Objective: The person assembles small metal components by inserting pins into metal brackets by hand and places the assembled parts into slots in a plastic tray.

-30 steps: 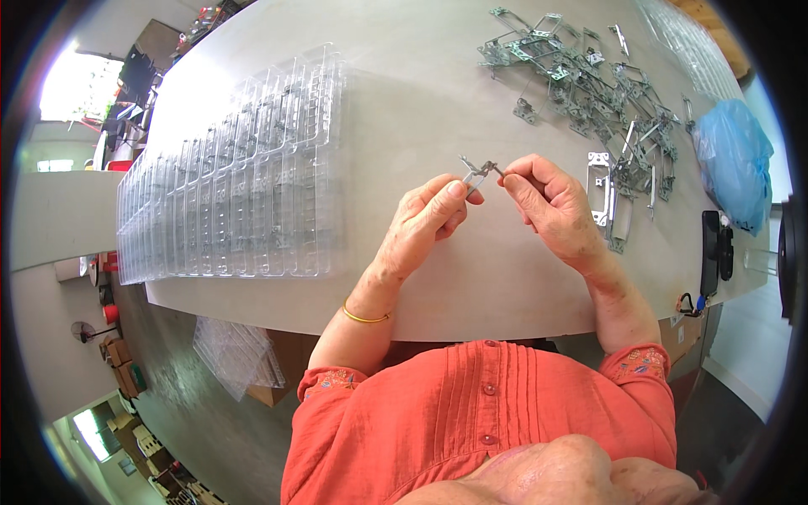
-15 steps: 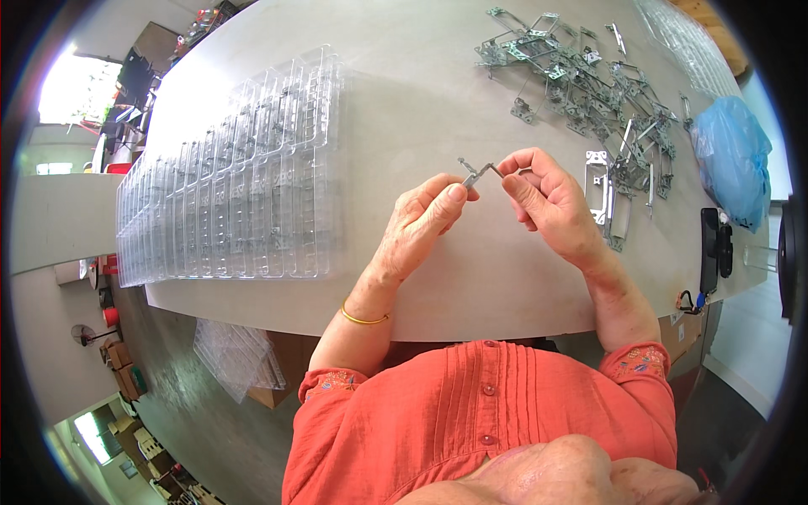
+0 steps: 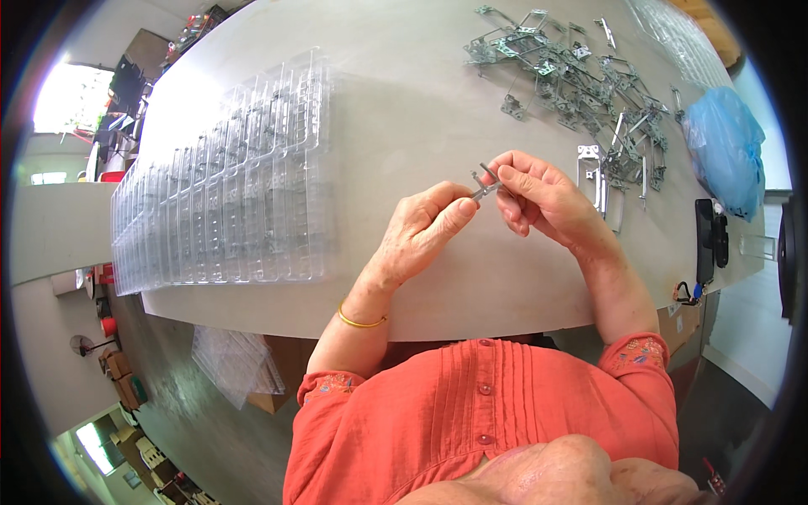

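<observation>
A small grey metal bracket [image 3: 481, 192] with thin jointed arms is held out over the table in front of me. My left hand [image 3: 425, 225] pinches its lower end between thumb and forefinger. My right hand [image 3: 545, 195] is closed at the other end, thumb and forefinger on a thin arm of the piece. The fingers hide much of the part. Right of my right hand lies a loose heap of similar metal brackets [image 3: 581, 84], with a pale frame-shaped one [image 3: 589, 153] at its near edge.
Stacked transparent plastic trays [image 3: 324, 168] holding metal parts cover the table's left side. A blue plastic bag [image 3: 725, 151], a black device [image 3: 705, 240] and clear plastic packs [image 3: 673, 38] lie at the right. More clear trays [image 3: 231, 362] rest below the front edge by a cardboard box [image 3: 286, 370].
My right fingers have moved closer to my left ones, and the bracket's thin arm has swung up to a different angle. The view has shifted slightly.
</observation>
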The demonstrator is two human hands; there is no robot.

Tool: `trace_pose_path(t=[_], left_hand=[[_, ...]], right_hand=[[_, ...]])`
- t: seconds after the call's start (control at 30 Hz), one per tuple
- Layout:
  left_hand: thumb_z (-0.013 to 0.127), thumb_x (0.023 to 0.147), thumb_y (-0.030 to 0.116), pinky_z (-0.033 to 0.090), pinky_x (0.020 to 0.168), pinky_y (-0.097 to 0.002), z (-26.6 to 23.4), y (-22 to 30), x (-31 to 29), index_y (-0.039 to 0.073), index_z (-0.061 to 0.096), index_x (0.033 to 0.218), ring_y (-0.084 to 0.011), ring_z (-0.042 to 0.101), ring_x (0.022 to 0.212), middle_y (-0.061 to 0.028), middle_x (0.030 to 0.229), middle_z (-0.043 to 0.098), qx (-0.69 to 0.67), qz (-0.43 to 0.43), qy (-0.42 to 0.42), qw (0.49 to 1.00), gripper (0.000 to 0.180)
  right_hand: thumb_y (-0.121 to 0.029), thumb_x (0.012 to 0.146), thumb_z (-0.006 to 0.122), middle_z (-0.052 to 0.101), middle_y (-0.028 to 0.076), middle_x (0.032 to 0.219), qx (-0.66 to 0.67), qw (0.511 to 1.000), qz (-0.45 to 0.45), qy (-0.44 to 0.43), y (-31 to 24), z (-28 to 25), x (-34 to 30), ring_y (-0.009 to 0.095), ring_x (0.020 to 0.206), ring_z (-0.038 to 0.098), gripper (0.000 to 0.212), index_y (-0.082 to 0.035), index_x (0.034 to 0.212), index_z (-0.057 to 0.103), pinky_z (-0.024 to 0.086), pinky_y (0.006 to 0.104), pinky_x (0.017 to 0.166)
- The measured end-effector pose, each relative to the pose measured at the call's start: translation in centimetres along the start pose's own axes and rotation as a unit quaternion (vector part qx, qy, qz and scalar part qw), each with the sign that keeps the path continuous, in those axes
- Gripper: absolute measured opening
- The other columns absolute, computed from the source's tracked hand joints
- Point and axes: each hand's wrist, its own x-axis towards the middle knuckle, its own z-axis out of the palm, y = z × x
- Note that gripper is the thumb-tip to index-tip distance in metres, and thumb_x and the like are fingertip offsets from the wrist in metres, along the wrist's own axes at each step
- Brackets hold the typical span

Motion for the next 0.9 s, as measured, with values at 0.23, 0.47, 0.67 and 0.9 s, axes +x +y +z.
trace_pose_path(t=[0.23,0.47,0.67,0.9], left_hand=[[0.056,0.101,0.042,0.036,0.062,-0.0263,0.1,-0.4,0.0,0.0,0.068,0.102,-0.008,0.044,0.07,0.0008,0.073,0.05,0.019,0.009,-0.036,0.999,0.044],[0.052,0.102,0.041,0.031,0.057,-0.0243,0.5,0.1,-0.3,0.0,0.068,0.101,-0.0075,0.04,0.063,0.0039,0.07,0.047,-0.072,-0.028,-0.066,0.995,0.045],[0.048,0.103,0.043,0.023,0.052,-0.0229,0.2,0.4,0.2,0.0,0.067,0.097,-0.005,0.032,0.057,0.0051,0.064,0.042,-0.165,-0.078,0.016,0.983,0.047],[0.048,0.102,0.042,0.024,0.052,-0.0227,0.1,0.0,0.3,0.0,0.067,0.097,-0.0045,0.034,0.058,0.0053,0.064,0.044,-0.141,-0.072,0.033,0.987,0.047]], right_hand=[[-0.025,0.101,0.06,0.059,-0.003,0.075,-0.15,0.984,-0.046,0.086,0.5,-0.3,0.2,0.005,0.065,0.053,0.015,-0.01,0.101,0.064,0.042,0.0213,0.061],[-0.023,0.105,0.055,0.055,-0.004,0.07,-0.069,0.974,-0.126,0.173,-0.1,-0.5,0.2,0.003,0.053,0.045,0.014,-0.011,0.101,0.061,0.033,0.0191,0.046],[-0.023,0.104,0.058,0.046,-0.008,0.063,-0.172,0.975,-0.099,0.1,0.5,1.1,-0.4,0.002,0.054,0.041,0.014,-0.009,0.102,0.061,0.033,0.0194,0.048],[-0.022,0.104,0.059,0.048,-0.007,0.069,-0.209,0.969,-0.076,0.106,0.5,2.0,-0.5,0.002,0.06,0.043,0.014,-0.008,0.104,0.061,0.035,0.0196,0.053]])
